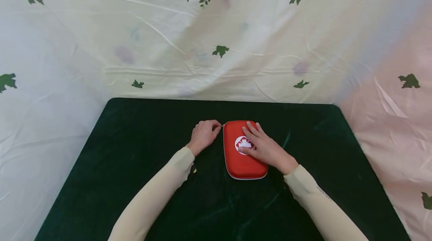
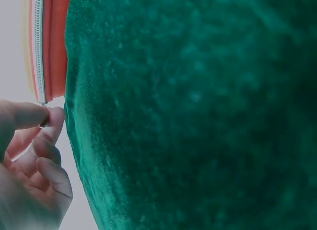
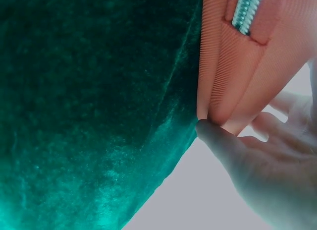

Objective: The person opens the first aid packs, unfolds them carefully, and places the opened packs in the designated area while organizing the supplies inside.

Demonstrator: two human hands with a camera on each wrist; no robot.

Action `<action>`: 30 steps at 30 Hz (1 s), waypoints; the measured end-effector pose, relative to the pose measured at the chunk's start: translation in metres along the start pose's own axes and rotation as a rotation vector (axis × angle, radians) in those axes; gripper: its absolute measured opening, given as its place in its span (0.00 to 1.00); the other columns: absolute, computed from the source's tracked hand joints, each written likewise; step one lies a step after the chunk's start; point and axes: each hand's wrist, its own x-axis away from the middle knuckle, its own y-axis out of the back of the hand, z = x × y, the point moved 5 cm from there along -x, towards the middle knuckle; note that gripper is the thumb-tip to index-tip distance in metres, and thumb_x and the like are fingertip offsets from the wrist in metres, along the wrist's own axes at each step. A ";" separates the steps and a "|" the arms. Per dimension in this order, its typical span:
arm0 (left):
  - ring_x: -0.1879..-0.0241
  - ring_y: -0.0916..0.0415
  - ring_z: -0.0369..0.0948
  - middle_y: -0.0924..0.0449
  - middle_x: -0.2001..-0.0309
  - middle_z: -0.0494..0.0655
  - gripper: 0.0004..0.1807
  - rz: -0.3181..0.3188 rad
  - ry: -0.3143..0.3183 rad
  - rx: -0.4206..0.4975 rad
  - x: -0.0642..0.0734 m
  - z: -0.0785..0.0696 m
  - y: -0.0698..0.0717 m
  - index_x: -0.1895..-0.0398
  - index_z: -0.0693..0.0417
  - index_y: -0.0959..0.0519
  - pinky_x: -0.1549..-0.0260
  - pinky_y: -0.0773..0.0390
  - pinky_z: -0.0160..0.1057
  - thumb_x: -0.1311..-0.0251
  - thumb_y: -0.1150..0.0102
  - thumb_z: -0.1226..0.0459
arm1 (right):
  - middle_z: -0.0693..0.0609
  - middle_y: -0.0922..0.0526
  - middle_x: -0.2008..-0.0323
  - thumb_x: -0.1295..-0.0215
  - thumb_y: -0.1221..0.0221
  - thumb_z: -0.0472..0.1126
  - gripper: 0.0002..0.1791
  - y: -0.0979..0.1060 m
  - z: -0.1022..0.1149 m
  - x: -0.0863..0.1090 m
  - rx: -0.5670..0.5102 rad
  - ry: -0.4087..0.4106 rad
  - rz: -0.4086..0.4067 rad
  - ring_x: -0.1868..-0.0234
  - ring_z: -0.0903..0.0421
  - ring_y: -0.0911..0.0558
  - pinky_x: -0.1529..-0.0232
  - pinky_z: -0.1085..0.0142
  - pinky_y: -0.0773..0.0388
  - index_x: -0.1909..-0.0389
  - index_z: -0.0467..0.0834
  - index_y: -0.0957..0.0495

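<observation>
A red hard-shell first-aid case [image 1: 241, 167] with a white cross emblem lies flat on the dark green cloth. At its far left corner, my left hand [image 1: 203, 135] pinches the zipper pull [image 2: 44, 122] between thumb and index finger, seen close in the left wrist view. The silver zipper [image 2: 38, 46] runs shut along the side there. Across the top of the case rests my right hand [image 1: 266, 148], fingers spread toward the far edge and thumb over the emblem. In the right wrist view, one fingertip touches the case's side near the zipper's end [image 3: 242, 24].
The green velvet cloth [image 1: 135, 132] covers the table, with its far edge behind the case. Pale curtains [image 1: 162, 57] with leaf prints hang behind and at both sides.
</observation>
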 end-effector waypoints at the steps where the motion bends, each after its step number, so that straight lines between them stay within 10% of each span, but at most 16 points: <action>1: 0.72 0.25 0.40 0.13 0.56 0.46 0.11 0.003 -0.005 -0.007 0.001 0.000 0.000 0.48 0.51 0.13 0.73 0.25 0.37 0.26 0.40 0.61 | 0.45 0.54 0.17 0.29 0.40 0.62 0.48 -0.001 0.001 0.000 -0.003 0.000 0.003 0.18 0.36 0.60 0.29 0.37 0.36 0.17 0.46 0.48; 30: 0.74 0.24 0.37 0.18 0.66 0.42 0.09 0.193 -0.092 -0.085 0.037 -0.010 0.000 0.49 0.51 0.17 0.70 0.21 0.36 0.26 0.41 0.61 | 0.44 0.54 0.17 0.28 0.39 0.60 0.48 0.004 0.003 -0.002 0.025 -0.005 0.010 0.18 0.37 0.60 0.27 0.39 0.38 0.17 0.45 0.48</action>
